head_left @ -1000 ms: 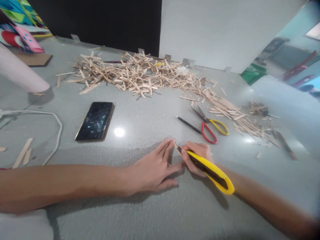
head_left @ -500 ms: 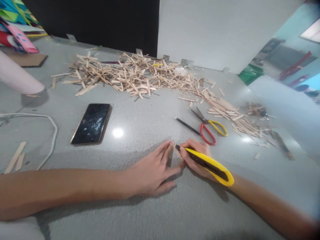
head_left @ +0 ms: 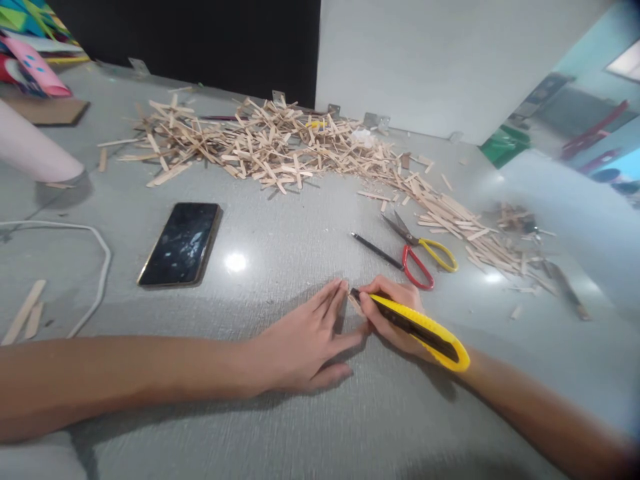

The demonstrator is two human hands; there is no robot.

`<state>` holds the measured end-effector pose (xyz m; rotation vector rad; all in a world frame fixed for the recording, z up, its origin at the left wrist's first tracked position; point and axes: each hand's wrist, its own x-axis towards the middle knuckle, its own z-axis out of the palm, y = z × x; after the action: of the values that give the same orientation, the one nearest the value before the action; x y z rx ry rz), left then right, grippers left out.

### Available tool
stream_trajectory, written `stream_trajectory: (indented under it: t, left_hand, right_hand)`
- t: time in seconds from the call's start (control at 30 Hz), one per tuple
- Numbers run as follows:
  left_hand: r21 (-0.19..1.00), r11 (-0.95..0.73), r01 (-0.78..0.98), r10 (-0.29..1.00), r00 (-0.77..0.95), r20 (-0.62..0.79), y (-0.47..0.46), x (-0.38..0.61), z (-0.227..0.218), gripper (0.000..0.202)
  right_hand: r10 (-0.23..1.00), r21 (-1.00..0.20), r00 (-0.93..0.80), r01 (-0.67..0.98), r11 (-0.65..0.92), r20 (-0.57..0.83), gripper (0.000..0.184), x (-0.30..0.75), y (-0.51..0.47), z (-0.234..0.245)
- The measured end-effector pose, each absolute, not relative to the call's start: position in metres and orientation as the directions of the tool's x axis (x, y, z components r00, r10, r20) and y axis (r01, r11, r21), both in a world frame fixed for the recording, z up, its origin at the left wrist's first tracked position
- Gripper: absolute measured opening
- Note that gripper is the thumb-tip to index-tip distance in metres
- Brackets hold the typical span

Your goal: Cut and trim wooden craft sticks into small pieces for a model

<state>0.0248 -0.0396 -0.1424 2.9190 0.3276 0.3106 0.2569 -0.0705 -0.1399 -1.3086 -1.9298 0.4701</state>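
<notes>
My right hand [head_left: 395, 313] is closed round a yellow utility knife [head_left: 425, 330], held like a pen with its dark tip pointing up and left. At that tip lies a small piece of wooden craft stick [head_left: 355, 301], mostly hidden by fingers. My left hand [head_left: 310, 340] rests on the table, its fingertips at the ends of this piece, steadying it against the surface. The other fingers are spread. Just beyond my right hand are scissors [head_left: 411, 241] with one red and one yellow handle, blades apart. A black pen [head_left: 376, 251] touches the red handle.
A heap of wooden craft sticks [head_left: 260, 143] spreads along the back of the grey table [head_left: 280, 440]. A phone [head_left: 180, 245] lies left of centre, with a white cable [head_left: 106, 257] and loose sticks [head_left: 24, 312] farther left. A pale cylinder [head_left: 37, 147] is at the left edge.
The view has shifted very slightly. Both hands, the knife and the stick piece stay in nearly the same place.
</notes>
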Motion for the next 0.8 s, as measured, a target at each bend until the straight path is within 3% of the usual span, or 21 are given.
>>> stream_trajectory:
  t: [0.17, 0.8]
  left_hand:
    - [0.206, -0.960, 0.188, 0.227, 0.955, 0.191, -0.0390, 0.0251, -0.1434, 0.050]
    - [0.224, -0.949, 0.223, 0.264, 0.949, 0.171, -0.0391, 0.0260, -0.1416, 0.054]
  right_hand:
    - [0.897, -0.644, -0.222, 0.633, 0.430, 0.382, 0.014, 0.2562, -0.0713, -0.1396]
    - [0.849, -0.567, -0.325, 0.637, 0.522, 0.417, 0.020, 0.2615, -0.0693, -0.1429]
